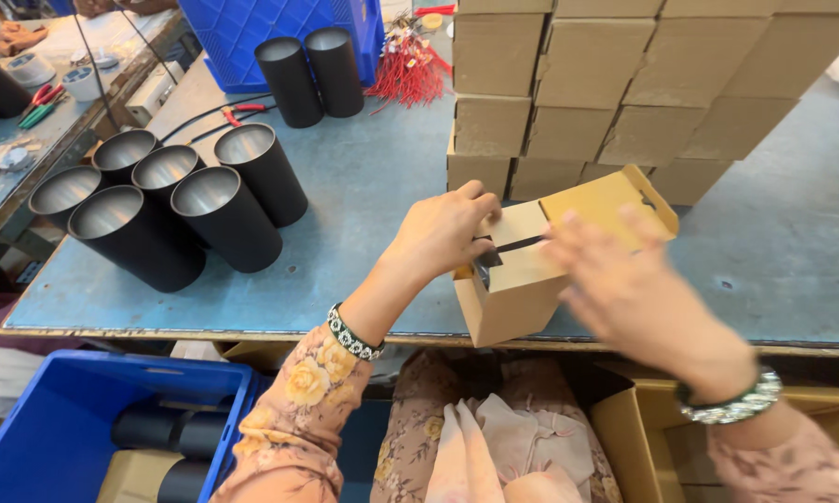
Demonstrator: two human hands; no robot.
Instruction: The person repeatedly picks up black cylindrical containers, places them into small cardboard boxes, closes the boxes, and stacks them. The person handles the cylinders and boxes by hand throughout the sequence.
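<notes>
A small brown cardboard box (512, 303) stands at the near edge of the blue-grey table (363, 186), one top flap standing up at the back right. My left hand (443, 233) presses on the box's top left flap, its fingers at the dark gap between the flaps. My right hand (634, 289), blurred by motion, lies flat over the right side of the box top with fingers spread. Something black shows in the gap under the flaps. Both wrists wear beaded bracelets.
Several black cylinders with shiny insides (172, 210) stand left on the table, two more (312, 74) farther back. A stack of closed cardboard boxes (624, 84) rises behind. A blue crate (93, 428) with black cylinders sits below left, an open carton (643, 438) below right.
</notes>
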